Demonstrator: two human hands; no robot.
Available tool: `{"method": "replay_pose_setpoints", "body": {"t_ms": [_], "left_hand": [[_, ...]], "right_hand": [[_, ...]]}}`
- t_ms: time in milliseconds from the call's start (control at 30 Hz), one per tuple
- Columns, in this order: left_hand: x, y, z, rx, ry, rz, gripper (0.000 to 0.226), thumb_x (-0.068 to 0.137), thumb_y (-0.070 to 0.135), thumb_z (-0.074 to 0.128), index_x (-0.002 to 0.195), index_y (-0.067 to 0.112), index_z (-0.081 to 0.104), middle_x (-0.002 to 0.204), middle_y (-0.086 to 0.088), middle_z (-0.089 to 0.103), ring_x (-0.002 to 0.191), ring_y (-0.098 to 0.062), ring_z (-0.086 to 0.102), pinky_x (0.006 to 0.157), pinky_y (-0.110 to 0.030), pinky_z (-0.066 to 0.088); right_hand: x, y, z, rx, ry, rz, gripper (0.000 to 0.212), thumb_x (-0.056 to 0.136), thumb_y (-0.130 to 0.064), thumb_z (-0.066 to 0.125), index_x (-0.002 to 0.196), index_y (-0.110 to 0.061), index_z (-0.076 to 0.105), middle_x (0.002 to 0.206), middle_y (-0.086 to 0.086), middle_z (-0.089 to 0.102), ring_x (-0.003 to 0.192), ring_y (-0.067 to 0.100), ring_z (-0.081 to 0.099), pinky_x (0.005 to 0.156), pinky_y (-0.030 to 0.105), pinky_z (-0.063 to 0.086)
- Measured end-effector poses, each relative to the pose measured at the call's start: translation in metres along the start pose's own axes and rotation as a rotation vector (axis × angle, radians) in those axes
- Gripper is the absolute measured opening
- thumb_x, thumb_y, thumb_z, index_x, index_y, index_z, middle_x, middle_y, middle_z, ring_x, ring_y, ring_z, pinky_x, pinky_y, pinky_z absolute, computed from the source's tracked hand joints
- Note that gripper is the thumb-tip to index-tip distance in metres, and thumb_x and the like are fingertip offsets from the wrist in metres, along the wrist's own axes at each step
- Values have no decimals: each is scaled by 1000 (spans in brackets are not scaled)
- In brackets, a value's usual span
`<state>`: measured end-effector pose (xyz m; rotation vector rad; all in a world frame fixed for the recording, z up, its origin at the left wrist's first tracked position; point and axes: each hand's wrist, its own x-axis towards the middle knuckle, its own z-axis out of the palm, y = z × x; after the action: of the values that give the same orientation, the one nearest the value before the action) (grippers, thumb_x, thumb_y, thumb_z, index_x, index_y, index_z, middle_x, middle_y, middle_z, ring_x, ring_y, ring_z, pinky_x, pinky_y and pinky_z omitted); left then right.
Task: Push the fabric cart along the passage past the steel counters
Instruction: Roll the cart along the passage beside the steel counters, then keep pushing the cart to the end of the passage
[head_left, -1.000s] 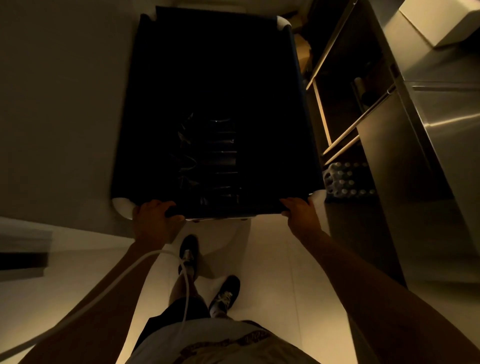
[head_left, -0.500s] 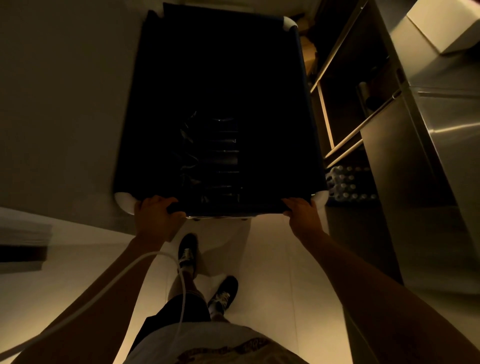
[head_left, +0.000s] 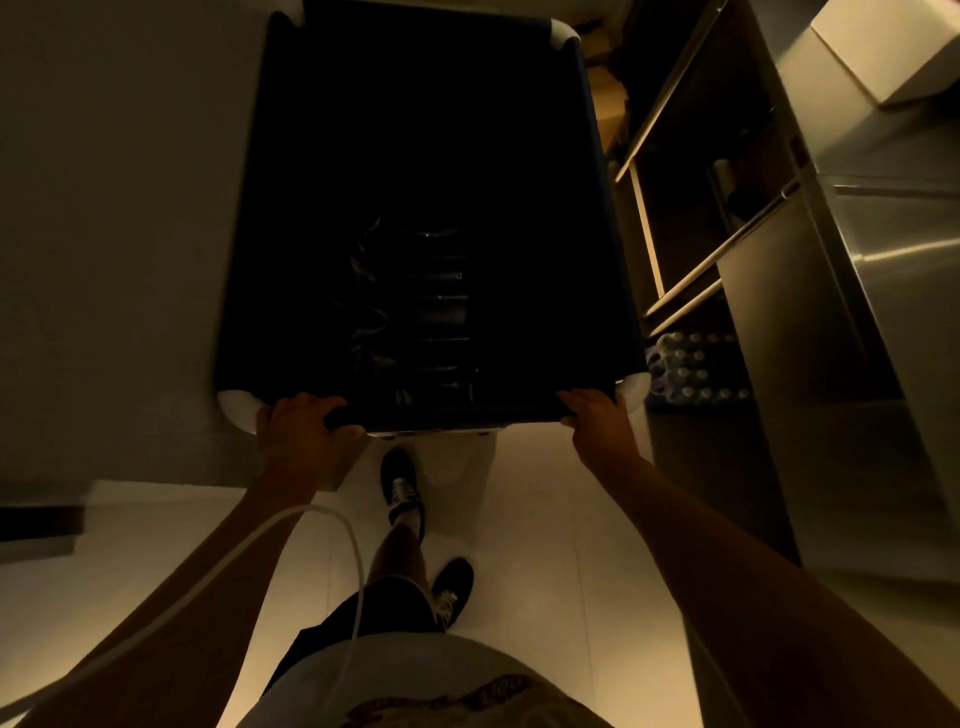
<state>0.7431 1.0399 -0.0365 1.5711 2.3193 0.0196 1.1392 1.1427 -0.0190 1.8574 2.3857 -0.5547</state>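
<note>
On our left runs a plain wall, close beside the cart's left side. Our left hand is clenched on the near rim of the fabric cart at its left corner, our right hand on the same rim at the right corner, both about equally near. The cart lies straight ahead of our hands, its long axis pointing away down the passage. Just right of it stand the steel tables with a pack of bottles beneath, so we judge the push must go straight forward.
</note>
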Motion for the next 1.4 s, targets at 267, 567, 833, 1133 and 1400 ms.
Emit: {"method": "replay_pose_setpoints", "body": {"t_ms": [267, 567, 833, 1133, 1400], "left_hand": [[38, 10, -15, -22, -11, -5, 39, 80, 53, 71, 112, 32, 71, 110, -9, 70, 109, -35, 60, 104, -52, 38], [104, 27, -42, -90, 0, -21, 41, 78, 44, 78, 113, 22, 73, 112, -15, 70, 109, -39, 61, 103, -51, 38], [162, 33, -59, -70, -45, 0, 48, 80, 48, 76, 119, 22, 70, 118, -16, 68, 113, -41, 59, 104, -54, 38], [224, 38, -76, -73, -61, -14, 50, 82, 50, 73, 124, 25, 67, 126, -14, 65, 118, -41, 55, 110, -54, 34], [287, 56, -95, -115, -41, -39, 48, 84, 41, 73, 127, 21, 66, 131, -15, 62, 124, -40, 52, 115, -53, 30]], "right_hand": [[40, -1, -12, -14, 3, -26, 45, 99, -16, 60, 144, -21, 55, 146, 3, 57, 142, 23, 45, 124, 43, 22], [110, -7, -32, -15, -5, -23, 45, 99, -12, 59, 143, -20, 56, 145, 5, 57, 143, 25, 45, 126, 46, 20], [169, -16, -54, -51, -66, 5, 48, 99, -10, 57, 146, -21, 52, 149, 4, 54, 145, 24, 42, 127, 45, 19], [230, -24, -69, -72, -61, 24, 49, 99, -9, 57, 146, -22, 53, 149, 4, 54, 145, 25, 42, 126, 44, 21], [295, -26, -88, -123, -66, -5, 48, 101, -12, 55, 148, -23, 49, 149, 3, 54, 144, 24, 43, 125, 46, 24]]}}
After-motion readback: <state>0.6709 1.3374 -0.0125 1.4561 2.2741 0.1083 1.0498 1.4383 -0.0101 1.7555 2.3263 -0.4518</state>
